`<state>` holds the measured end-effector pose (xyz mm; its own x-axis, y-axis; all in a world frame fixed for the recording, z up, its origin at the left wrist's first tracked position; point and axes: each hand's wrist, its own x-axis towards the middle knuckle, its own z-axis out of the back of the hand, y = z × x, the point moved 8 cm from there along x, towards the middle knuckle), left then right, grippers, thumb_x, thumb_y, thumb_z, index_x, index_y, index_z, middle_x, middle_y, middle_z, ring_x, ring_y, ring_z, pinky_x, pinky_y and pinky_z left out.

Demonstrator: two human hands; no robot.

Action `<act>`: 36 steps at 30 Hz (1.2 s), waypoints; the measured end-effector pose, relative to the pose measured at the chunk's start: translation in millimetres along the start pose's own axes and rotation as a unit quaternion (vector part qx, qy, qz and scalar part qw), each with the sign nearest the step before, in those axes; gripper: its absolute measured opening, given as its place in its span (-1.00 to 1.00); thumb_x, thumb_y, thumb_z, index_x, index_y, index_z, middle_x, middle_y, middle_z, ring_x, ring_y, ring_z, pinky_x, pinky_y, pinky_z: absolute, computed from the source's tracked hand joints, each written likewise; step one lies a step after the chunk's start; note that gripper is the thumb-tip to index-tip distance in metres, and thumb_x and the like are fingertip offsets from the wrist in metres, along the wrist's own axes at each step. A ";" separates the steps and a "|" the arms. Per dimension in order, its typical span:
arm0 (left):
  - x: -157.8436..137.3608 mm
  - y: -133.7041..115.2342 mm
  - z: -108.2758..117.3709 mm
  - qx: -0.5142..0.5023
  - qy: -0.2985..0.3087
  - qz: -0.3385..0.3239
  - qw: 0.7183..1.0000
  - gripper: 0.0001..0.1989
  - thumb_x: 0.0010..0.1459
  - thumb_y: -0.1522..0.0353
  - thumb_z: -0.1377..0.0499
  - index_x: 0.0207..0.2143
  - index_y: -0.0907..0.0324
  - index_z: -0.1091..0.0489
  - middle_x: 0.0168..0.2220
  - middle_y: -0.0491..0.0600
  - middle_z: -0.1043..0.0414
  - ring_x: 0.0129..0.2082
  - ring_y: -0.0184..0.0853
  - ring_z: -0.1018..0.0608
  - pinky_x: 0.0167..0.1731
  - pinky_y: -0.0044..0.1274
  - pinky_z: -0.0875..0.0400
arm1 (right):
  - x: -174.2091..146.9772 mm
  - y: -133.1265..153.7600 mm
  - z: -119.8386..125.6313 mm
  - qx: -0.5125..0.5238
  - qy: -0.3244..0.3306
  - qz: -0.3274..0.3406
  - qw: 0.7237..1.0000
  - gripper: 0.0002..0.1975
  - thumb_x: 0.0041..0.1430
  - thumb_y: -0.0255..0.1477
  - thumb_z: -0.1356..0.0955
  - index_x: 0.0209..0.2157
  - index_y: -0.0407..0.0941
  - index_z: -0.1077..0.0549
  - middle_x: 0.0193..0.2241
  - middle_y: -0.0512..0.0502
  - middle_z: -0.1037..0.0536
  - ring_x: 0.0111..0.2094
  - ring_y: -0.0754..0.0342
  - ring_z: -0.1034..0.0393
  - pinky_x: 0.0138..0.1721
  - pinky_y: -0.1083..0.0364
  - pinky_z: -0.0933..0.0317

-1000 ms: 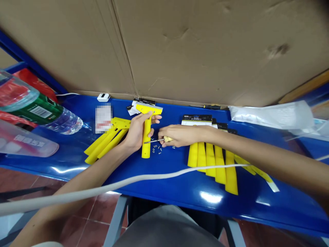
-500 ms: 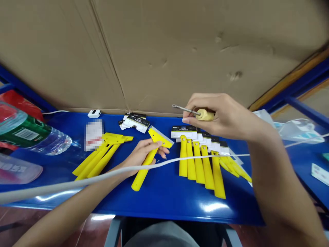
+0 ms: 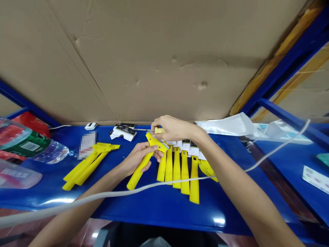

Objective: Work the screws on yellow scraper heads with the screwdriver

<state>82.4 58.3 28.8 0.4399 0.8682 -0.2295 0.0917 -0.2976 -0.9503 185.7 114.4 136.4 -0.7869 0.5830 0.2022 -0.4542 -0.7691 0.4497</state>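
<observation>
My left hand (image 3: 140,156) is closed around a yellow scraper (image 3: 138,173) with a metal blade along its head, held tilted above the blue table. My right hand (image 3: 172,128) grips a screwdriver (image 3: 159,130) by its pale yellow handle. The screwdriver's shaft points left, just above the top of the scraper's head; I cannot tell whether it touches. Several yellow scraper handles (image 3: 185,176) lie in a row to the right, beside white-and-black cards (image 3: 190,148). More yellow scrapers (image 3: 86,168) lie stacked at the left.
Black-and-white cards (image 3: 123,131) lie at the back of the blue table (image 3: 144,212). A large water bottle (image 3: 33,142) and a clear plastic container (image 3: 19,173) are at the left. A white cable (image 3: 102,195) crosses in front. Silvery packaging (image 3: 226,125) lies back right.
My right hand has moved left and down with the screwdriver, close to the scraper head. My left hand still holds the scraper. The view has shifted to the right.
</observation>
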 end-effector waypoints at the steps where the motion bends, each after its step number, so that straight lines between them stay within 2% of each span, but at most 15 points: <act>1: 2.4 0.8 -1.2 0.005 0.002 -0.003 1.000 -0.72 0.26 0.19 -0.36 -0.23 0.26 -0.58 -0.21 0.21 -0.63 -0.45 -0.31 -0.60 -0.81 -0.67 -0.21 | 1.4 -2.7 -2.3 0.006 -0.001 -0.005 1.000 -0.87 0.24 -0.41 -0.41 -0.26 -0.15 -0.61 -0.28 -0.17 -0.64 -0.29 -0.01 -0.44 -0.24 0.03 -0.18; 6: 3.3 4.6 -0.7 0.016 0.004 0.002 1.000 -0.68 0.28 0.16 -0.33 -0.24 0.29 -0.54 -0.29 0.17 -0.62 -0.56 -0.34 -0.57 -0.81 -0.64 -0.21 | 6.7 -6.1 -13.6 0.047 -0.001 -0.021 0.999 -0.92 0.17 -0.45 -0.41 -0.34 -0.14 -0.59 -0.36 -0.09 -0.63 -0.37 0.07 -0.40 -0.28 0.06 -0.15; 11: -7.0 8.5 7.1 0.011 0.002 0.019 1.000 -0.66 0.25 0.16 -0.33 -0.21 0.30 -0.50 -0.40 0.09 -0.60 -0.64 -0.36 -0.52 -0.84 -0.62 -0.18 | 13.3 -3.9 -30.2 0.103 0.013 -0.052 0.993 -0.90 0.13 -0.44 -0.43 -0.30 -0.12 -0.60 -0.40 -0.01 -0.63 -0.44 0.13 -0.39 -0.38 0.10 -0.15; 15: -10.5 8.6 13.9 -0.009 0.003 -0.008 1.000 -0.68 0.26 0.16 -0.32 -0.22 0.28 -0.47 -0.30 0.13 -0.63 -0.63 -0.34 -0.55 -0.84 -0.60 -0.24 | 16.1 -7.0 -38.5 0.161 0.015 -0.103 0.981 -0.91 0.13 -0.42 -0.45 -0.30 -0.12 -0.56 -0.35 -0.01 -0.62 -0.42 0.14 -0.38 -0.40 0.12 -0.19; 19: -10.1 7.8 13.1 -0.021 0.020 -0.002 1.000 -0.70 0.29 0.18 -0.30 -0.19 0.27 -0.47 -0.37 0.09 -0.61 -0.69 -0.38 -0.49 -0.84 -0.61 -0.22 | 12.5 -18.1 -41.4 0.229 0.012 -0.170 0.958 -0.70 0.14 -0.32 -0.52 -0.15 -0.10 -0.45 -0.23 -0.01 -0.58 -0.58 0.24 -0.26 -0.58 0.15 -0.17; 22: -10.9 1.8 12.8 -0.032 0.025 -0.005 0.999 -0.72 0.31 0.21 -0.28 -0.18 0.29 -0.49 -0.41 0.06 -0.60 -0.71 -0.41 -0.47 -0.84 -0.62 -0.20 | 8.6 -23.6 -41.1 0.283 0.014 -0.198 0.938 -0.58 0.15 -0.26 -0.55 -0.06 -0.08 -0.41 -0.13 -0.05 -0.57 -0.64 0.27 -0.28 -0.66 0.15 -0.19; 25: -12.3 -3.9 14.5 -0.027 0.022 -0.012 0.999 -0.74 0.34 0.23 -0.25 -0.19 0.30 -0.51 -0.44 0.05 -0.60 -0.74 -0.44 -0.43 -0.84 -0.63 -0.20 | 6.5 -24.1 -36.7 0.280 0.016 -0.194 0.940 -0.61 0.25 -0.18 -0.52 -0.01 -0.07 -0.46 -0.32 0.04 -0.54 -0.67 0.26 -0.26 -0.68 0.17 -0.17; 28: -12.2 -6.3 16.8 -0.018 0.014 -0.019 1.000 -0.74 0.34 0.23 -0.25 -0.21 0.30 -0.50 -0.44 0.04 -0.60 -0.77 -0.47 -0.39 -0.83 -0.63 -0.22 | 5.8 -24.0 -33.1 0.253 0.018 -0.187 0.949 -0.69 0.31 -0.14 -0.47 -0.10 -0.08 -0.54 -0.50 0.11 -0.44 -0.68 0.25 -0.22 -0.67 0.19 -0.15; 33: -9.7 -5.0 17.9 -0.001 0.013 -0.024 1.000 -0.69 0.33 0.17 -0.28 -0.21 0.28 -0.51 -0.36 0.10 -0.65 -0.76 -0.49 -0.40 -0.81 -0.65 -0.24 | 7.7 -23.1 -38.6 0.248 0.036 -0.179 0.952 -0.76 0.28 -0.22 -0.48 -0.16 -0.09 -0.55 -0.53 0.11 -0.44 -0.68 0.22 -0.27 -0.65 0.17 -0.17; 36: -7.8 -3.7 21.1 0.033 0.002 -0.030 0.999 -0.65 0.35 0.14 -0.26 -0.20 0.30 -0.51 -0.27 0.18 -0.68 -0.76 -0.51 -0.42 -0.80 -0.64 -0.30 | 9.4 -23.9 -39.3 0.247 0.023 -0.179 0.952 -0.79 0.27 -0.26 -0.48 -0.17 -0.10 -0.55 -0.58 0.12 -0.41 -0.68 0.20 -0.26 -0.64 0.17 -0.15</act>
<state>59.8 61.0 29.6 0.4384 0.8824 -0.1712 0.0582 -0.2179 -0.9742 172.7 128.0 93.3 -0.6412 0.7637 -0.0746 -0.4535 -0.2987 0.8397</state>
